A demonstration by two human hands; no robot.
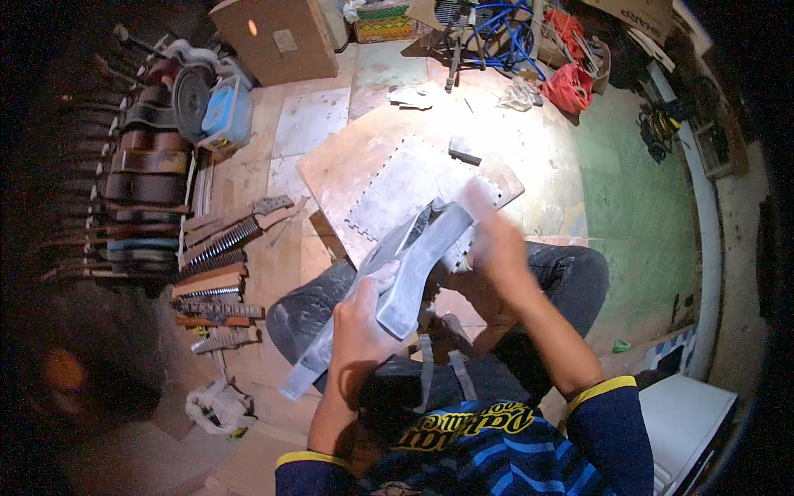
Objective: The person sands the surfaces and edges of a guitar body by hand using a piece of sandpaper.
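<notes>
My left hand [364, 310] grips a pale grey, dusty, curved piece [422, 264], which looks like a guitar body, held tilted on its side over my lap. My right hand [490, 231] is at the upper right end of the piece, blurred by motion, so I cannot tell what its fingers hold. Beyond the piece lie a white mat [385, 178] with notched edges on a tan board [322, 169] and a small dark grey block [466, 150].
Several guitar necks [223, 302] lie at my left, beside racked guitars [149, 182] and a blue plastic bin [222, 112]. A cardboard panel [294, 58], coiled blue hose [496, 41] and red bags [571, 87] sit at the back. A white panel [678, 422] stands lower right.
</notes>
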